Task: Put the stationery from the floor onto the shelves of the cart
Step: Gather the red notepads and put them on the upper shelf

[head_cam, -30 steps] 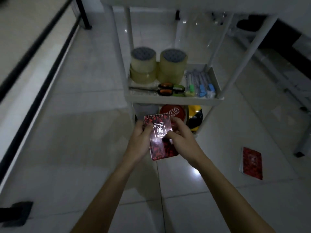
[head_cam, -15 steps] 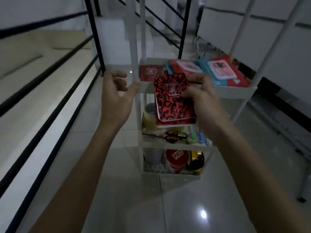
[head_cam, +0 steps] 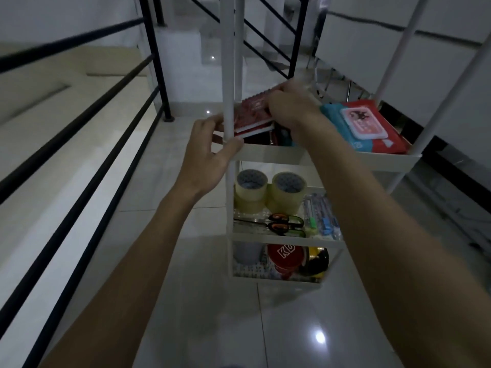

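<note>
On the cart's top shelf (head_cam: pixel 268 153), at its left end, your right hand (head_cam: pixel 289 108) now lowers the red notepad (head_cam: pixel 252 112) onto the red pads already stacked there; half a second ago you held it out in front of the shelf, and a second ago you had it low, near the floor. Your right fingers are closed on its far edge, and it sits tilted, its near edge seemingly touching the stack, so I judge it almost placed but not released. Your left hand (head_cam: pixel 210 158) has come in from open air to the white corner post (head_cam: pixel 228 75), thumb and fingers loosely curled around it, steadying the cart.

That nearly finishes this pad. A second ago another red pad lay on the floor to your right; it is out of view now, so expect more to fetch.

Your right hand and the post hide much of the stack, so I cannot count the pads. Dim light and blur hide the notepad's cover print.
</note>
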Motion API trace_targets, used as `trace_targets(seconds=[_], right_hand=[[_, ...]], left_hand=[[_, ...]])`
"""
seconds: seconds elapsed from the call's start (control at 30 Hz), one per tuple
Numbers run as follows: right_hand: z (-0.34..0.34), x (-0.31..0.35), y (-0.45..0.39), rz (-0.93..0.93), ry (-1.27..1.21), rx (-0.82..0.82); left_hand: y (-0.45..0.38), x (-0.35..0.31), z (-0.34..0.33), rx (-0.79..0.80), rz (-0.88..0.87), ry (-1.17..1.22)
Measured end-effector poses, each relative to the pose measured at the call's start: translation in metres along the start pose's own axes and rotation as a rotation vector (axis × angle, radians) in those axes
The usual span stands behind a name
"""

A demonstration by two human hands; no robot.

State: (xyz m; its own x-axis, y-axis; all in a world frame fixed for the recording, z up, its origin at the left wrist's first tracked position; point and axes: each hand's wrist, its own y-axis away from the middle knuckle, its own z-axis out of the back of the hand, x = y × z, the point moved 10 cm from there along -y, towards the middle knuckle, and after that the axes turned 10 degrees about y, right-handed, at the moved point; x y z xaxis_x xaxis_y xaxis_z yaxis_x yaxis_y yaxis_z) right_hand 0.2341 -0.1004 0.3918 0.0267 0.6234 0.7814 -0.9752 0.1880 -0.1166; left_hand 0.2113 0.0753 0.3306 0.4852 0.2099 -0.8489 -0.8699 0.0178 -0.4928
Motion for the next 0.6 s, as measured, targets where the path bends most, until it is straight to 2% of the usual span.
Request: trace_targets(seconds=[0.13,0.3,0.4,0.47,0.5,0.53,0.6], right_hand=[[-0.021,0.009,-0.003,0.078,0.265,0.093],[-0.019,0.013,-0.007,0.136,0.577,0.061],[-0.022,0.011,-0.004,0.146,0.7,0.076],[-0.02,0.013,-0.001,0.181,0.704,0.065],[-0.016,0.016,0.001,0.213,0.667,0.04],[-0.009,0.019,0.004,0.255,0.621,0.009],[0.01,0.021,0.011,0.345,0.509,-0.067]], left_hand=[[-0.003,-0.008,-0.003,0.009,0.011,-0.022],[-0.008,-0.009,-0.001,0.002,0.056,-0.06],[0.007,-0.018,0.01,-0.182,-0.012,-0.051],[0.029,-0.037,0.018,-0.35,-0.144,-0.027],[0.04,-0.045,0.017,-0.384,-0.188,-0.008],[0.048,-0.051,0.012,-0.37,-0.206,0.011],[0.06,-0.056,-0.014,-0.217,-0.198,0.035]])
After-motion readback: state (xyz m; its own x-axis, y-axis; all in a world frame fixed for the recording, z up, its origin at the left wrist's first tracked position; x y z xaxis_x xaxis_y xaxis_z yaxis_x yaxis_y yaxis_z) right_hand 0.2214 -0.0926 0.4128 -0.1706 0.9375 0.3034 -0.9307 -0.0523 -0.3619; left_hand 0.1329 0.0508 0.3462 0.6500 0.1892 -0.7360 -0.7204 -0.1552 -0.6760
